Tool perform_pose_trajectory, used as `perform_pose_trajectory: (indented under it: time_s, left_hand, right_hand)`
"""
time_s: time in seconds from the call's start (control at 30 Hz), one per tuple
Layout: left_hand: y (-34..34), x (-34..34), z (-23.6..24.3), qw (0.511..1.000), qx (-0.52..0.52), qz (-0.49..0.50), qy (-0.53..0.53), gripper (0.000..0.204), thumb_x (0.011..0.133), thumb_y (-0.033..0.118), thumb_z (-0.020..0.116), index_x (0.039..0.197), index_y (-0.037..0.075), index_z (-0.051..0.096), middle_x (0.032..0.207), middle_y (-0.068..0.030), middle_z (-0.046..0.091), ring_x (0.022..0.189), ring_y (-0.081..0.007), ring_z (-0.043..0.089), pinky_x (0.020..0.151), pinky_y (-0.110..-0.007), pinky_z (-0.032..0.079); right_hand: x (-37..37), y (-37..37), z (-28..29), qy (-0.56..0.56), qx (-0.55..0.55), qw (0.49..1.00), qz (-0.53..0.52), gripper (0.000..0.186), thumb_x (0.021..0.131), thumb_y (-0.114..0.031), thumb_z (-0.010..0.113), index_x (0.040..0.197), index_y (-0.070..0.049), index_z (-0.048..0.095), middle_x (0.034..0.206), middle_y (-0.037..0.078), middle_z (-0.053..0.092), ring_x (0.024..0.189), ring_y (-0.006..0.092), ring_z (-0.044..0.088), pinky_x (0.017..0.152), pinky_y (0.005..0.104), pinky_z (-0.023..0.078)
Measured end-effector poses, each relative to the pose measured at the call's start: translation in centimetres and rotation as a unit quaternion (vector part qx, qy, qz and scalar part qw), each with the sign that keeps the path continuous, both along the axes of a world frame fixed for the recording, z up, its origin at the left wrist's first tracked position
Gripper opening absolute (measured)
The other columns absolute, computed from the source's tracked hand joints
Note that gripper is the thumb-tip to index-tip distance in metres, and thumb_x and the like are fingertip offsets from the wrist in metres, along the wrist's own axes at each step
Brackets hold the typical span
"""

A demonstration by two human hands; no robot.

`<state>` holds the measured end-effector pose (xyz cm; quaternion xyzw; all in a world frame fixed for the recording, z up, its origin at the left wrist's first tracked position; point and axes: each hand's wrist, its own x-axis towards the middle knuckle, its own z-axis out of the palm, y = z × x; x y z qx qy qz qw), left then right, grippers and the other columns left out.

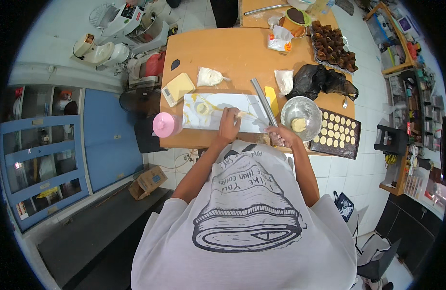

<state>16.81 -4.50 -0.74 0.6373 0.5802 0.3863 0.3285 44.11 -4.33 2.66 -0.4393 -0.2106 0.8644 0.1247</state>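
Note:
My left hand [229, 125] rests over a white marble-patterned board [191, 121], its fingers drawn together. A small pale lump that looks like dough [239, 115] shows at its thumb side. A flat round of dough [202, 108] lies on the board's left part. My right hand [284, 136] is closed at the table's front edge, beside the board's right end. Crinkled clear plastic [275, 140] shows under its fingers; what they grip is too small to tell. Close by on the right, a metal bowl [289, 108] contains a lump of dough [298, 124].
A metal tube [264, 102] lies across the board's right end, next to a yellow scraper [271, 99]. Right of the bowl sits a dark tray [351, 145] with rows of dough rounds. A scale [178, 89], a pink lidded jug [166, 124], and a black bag [307, 82] stand around.

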Motion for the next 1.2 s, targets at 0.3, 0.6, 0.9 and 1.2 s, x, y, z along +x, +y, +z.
perform_pose_trajectory:
  time_s: [0.3,0.6,0.9,1.2]
  left_hand:
    - [1.7,-0.3,0.7,0.992,0.058,0.079,-0.08,0.024,0.086,-0.006,0.067,0.109,0.001,0.066,0.108,-0.0159,0.062,0.096,-0.0278,0.066,0.081,-0.036,0.06]
    - [1.2,-1.9,0.9,0.997,0.051,0.044,0.048,0.015,0.086,-0.004,0.066,0.1,0.0,0.067,0.096,-0.0164,0.059,0.089,-0.0352,0.062,0.077,-0.043,0.053]
    - [-1.0,-2.6,-0.8,0.992,0.103,0.04,0.063,0.017,0.087,0.004,0.068,0.104,0.0,0.069,0.104,-0.0161,0.061,0.094,-0.0357,0.06,0.08,-0.045,0.05]
    - [-2.9,-3.5,0.0,0.97,0.14,0.0,0.197,0.033,0.086,0.005,0.068,0.119,0.005,0.071,0.111,-0.0092,0.068,0.091,-0.0297,0.06,0.083,-0.04,0.047]
  right_hand:
    - [-1.5,-1.8,0.8,-0.229,0.168,0.956,0.067,0.036,0.084,-0.035,0.078,0.075,-0.008,0.057,0.057,-0.004,0.047,0.044,0.009,0.043,0.04,0.0267,0.033]
    - [-2.9,-1.7,3.0,-0.209,0.172,0.956,0.115,0.037,0.086,-0.039,0.076,0.078,-0.005,0.062,0.061,-0.002,0.048,0.045,0.0111,0.045,0.041,0.0296,0.036]
    - [-4.6,-2.1,1.0,-0.241,0.198,0.929,0.198,0.04,0.088,-0.04,0.076,0.079,-0.005,0.059,0.057,-0.004,0.045,0.043,0.0084,0.042,0.039,0.0269,0.031]
    - [-6.0,-1.1,3.1,-0.237,0.228,0.927,0.181,0.043,0.091,-0.039,0.074,0.073,-0.002,0.061,0.054,0.0,0.049,0.042,0.0107,0.045,0.039,0.0304,0.033]
